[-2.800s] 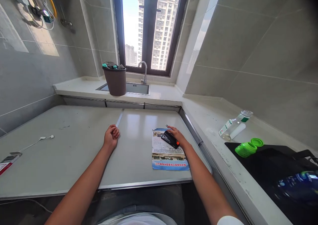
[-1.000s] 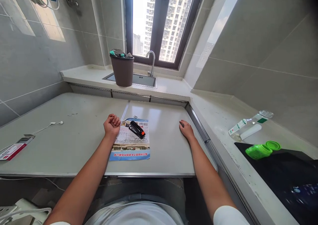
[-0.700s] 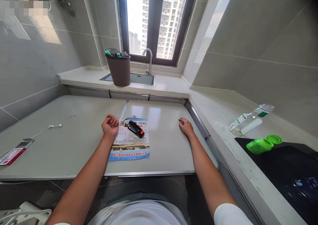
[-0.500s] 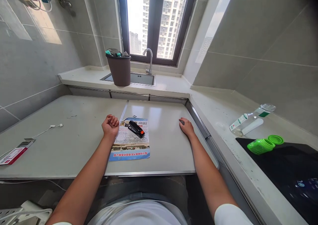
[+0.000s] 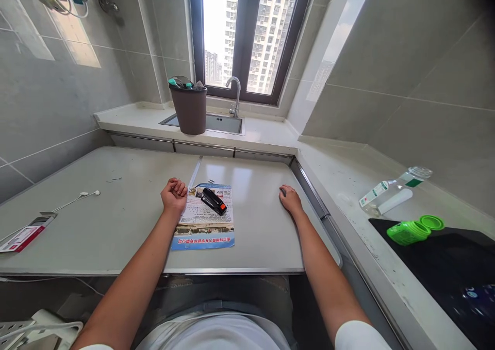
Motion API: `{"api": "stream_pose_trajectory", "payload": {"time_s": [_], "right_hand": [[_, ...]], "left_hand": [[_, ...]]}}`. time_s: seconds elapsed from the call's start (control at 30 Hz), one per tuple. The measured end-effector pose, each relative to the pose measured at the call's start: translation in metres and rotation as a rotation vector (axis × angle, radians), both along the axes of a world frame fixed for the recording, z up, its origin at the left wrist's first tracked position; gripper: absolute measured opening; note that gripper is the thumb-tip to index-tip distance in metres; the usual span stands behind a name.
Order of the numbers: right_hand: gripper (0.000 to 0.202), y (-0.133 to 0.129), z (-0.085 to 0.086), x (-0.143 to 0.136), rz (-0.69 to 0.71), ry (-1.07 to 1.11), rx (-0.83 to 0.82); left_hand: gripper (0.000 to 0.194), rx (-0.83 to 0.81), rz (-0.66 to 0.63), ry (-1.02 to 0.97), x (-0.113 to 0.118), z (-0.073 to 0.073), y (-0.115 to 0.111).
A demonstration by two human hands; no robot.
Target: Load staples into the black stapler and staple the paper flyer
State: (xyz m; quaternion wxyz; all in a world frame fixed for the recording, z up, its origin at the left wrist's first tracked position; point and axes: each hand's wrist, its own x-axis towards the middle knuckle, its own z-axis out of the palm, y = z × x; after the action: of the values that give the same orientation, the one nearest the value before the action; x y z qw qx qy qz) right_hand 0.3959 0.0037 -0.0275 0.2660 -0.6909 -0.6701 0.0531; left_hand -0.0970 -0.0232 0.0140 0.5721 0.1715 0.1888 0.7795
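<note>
My left hand [image 5: 175, 195] rests on the table at the left edge of a printed leaflet [image 5: 204, 229], its fingers curled in and nothing visible in them. On the leaflet lies a black stapler [image 5: 213, 201] with an orange-red tip, apart from both hands. My right hand [image 5: 291, 199] lies near the table's right side, fingers bent over a small dark object [image 5: 284, 190] whose kind I cannot make out. Small dark slivers [image 5: 211, 181] lie just beyond the leaflet.
The white table [image 5: 263, 236] meets a counter with a sink [image 5: 226, 124] and a brown bin [image 5: 190, 110]. At right are a clear bottle [image 5: 381, 195], a green bottle [image 5: 409, 232] and a black hob [image 5: 436, 272]. A red-white box [image 5: 25, 236] and white cable lie left.
The view has shifted slightly, so most things sit a little further right. Both hands and the stapler stay in the same places on the table.
</note>
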Motion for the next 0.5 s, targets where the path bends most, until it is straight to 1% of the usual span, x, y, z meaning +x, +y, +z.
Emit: {"api": "stream_pose_trajectory", "payload": {"time_s": [0.1, 0.17, 0.23, 0.3, 0.37, 0.4, 0.43, 0.5], "right_hand": [[0.042, -0.005, 0.003, -0.020, -0.009, -0.006, 0.005], [0.040, -0.007, 0.008, -0.038, 0.038, -0.001, -0.004], [0.034, -0.010, 0.017, -0.060, 0.155, 0.011, -0.038], [0.028, -0.016, 0.030, -0.089, 0.327, 0.072, -0.097], [0.036, -0.024, 0.044, -0.123, 0.524, 0.269, -0.155], [0.040, -0.029, 0.050, -0.143, 0.591, 0.329, -0.159], [0.044, -0.034, 0.055, -0.162, 0.635, 0.352, -0.147], [0.051, -0.041, 0.059, -0.198, 0.700, 0.299, -0.160]], "left_hand": [[0.018, 0.012, -0.003, 0.004, 0.000, 0.000, 0.000], [0.018, 0.017, -0.001, 0.004, 0.000, 0.000, 0.000], [0.018, 0.012, 0.002, 0.002, 0.001, -0.001, 0.000], [0.017, 0.001, 0.005, -0.003, 0.001, -0.001, 0.000], [0.016, -0.005, 0.005, -0.002, 0.002, -0.001, 0.000], [0.016, -0.004, 0.005, 0.002, 0.002, -0.001, 0.000], [0.015, -0.002, 0.005, 0.009, 0.003, -0.001, 0.000], [0.015, 0.003, 0.006, 0.028, 0.003, -0.001, -0.001]]}}
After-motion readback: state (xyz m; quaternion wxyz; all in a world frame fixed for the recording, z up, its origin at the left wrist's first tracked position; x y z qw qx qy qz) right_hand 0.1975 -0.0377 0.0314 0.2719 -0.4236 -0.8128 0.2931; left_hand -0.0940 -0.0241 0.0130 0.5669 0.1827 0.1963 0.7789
